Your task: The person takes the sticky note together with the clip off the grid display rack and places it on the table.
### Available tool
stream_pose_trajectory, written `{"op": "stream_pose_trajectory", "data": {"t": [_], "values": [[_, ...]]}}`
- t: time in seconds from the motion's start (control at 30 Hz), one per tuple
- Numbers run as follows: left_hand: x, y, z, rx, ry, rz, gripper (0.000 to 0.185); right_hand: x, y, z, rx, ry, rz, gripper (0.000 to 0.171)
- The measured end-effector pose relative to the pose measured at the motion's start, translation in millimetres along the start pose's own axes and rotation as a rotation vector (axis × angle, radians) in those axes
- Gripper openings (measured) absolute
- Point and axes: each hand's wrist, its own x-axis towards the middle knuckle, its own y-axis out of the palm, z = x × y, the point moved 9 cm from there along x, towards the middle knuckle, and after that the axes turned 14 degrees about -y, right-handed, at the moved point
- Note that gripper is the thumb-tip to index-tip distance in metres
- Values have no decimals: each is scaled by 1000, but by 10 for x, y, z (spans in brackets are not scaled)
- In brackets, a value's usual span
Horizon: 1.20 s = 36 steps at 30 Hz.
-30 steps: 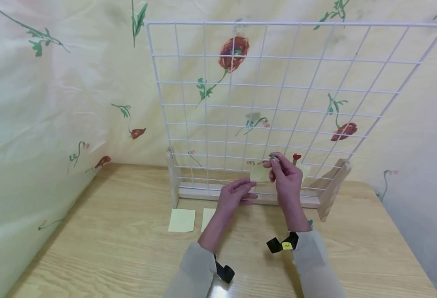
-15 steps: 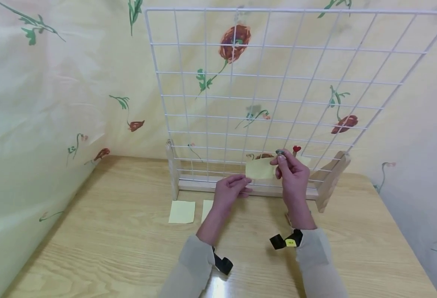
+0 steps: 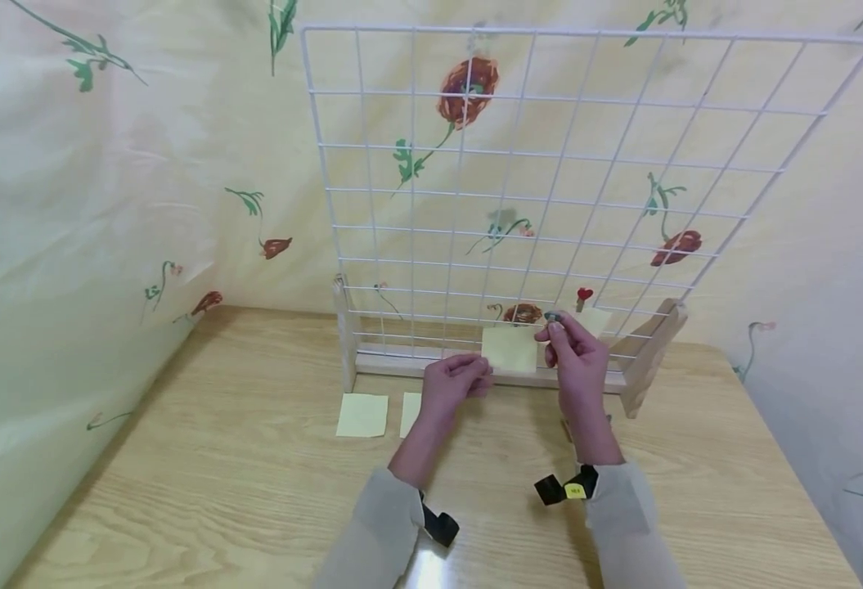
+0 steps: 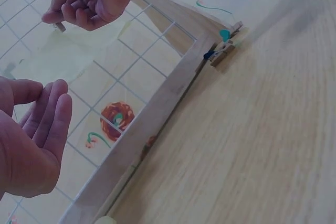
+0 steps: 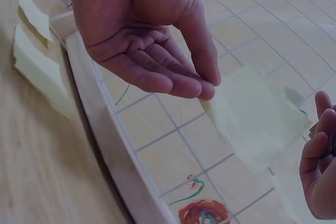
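A pale yellow sticky note [image 3: 509, 350] stands in front of the lower part of a white wire grid [image 3: 438, 192]. My left hand [image 3: 451, 384] pinches its lower left corner between thumb and fingertips, plainly seen in the right wrist view. At the note's right edge, my right hand [image 3: 582, 360] pinches a small wooden clothespin [image 4: 59, 26] topped with a dark green piece. Farther right, a second sticky note [image 3: 596, 319] hangs on the grid, partly hidden by the right hand. Beside it is a clothespin with a red heart [image 3: 584, 294].
Two more sticky notes lie on the wooden table, one whole note [image 3: 362, 415] and one [image 3: 410, 411] partly behind the left arm. Several clothespins with teal and blue tops [image 4: 223, 51] lie by the grid's wooden base [image 3: 394, 364]. A flowered cloth [image 3: 144, 164] hangs behind.
The note has come down a little against the grid, still in the left hand. My right hand has shifted slightly right with the clothespin. The head view has tilted a little.
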Motion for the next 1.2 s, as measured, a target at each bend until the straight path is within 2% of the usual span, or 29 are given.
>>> {"op": "stream_pose_trajectory", "data": {"t": [0.23, 0.53, 0.73, 0.87, 1.0, 1.2], "values": [[-15, -42, 88, 1, -10, -32, 22, -114, -114, -116, -60, 100, -35, 18], [-64, -94, 214, 28, -37, -39, 21, -210, -217, -224, -99, 147, -50, 22], [-134, -120, 193, 61, -39, -51, 19, -340, -306, -346, -171, 262, -39, 23], [-148, -184, 251, 73, -62, -96, 18, -463, -371, -455, -237, 338, -24, 24], [-134, -246, 354, 71, -93, -139, 15, -545, -419, -524, -297, 364, -13, 26], [-130, -259, 437, 100, -113, -161, 8, -602, -492, -563, -364, 371, 0, 24]]}}
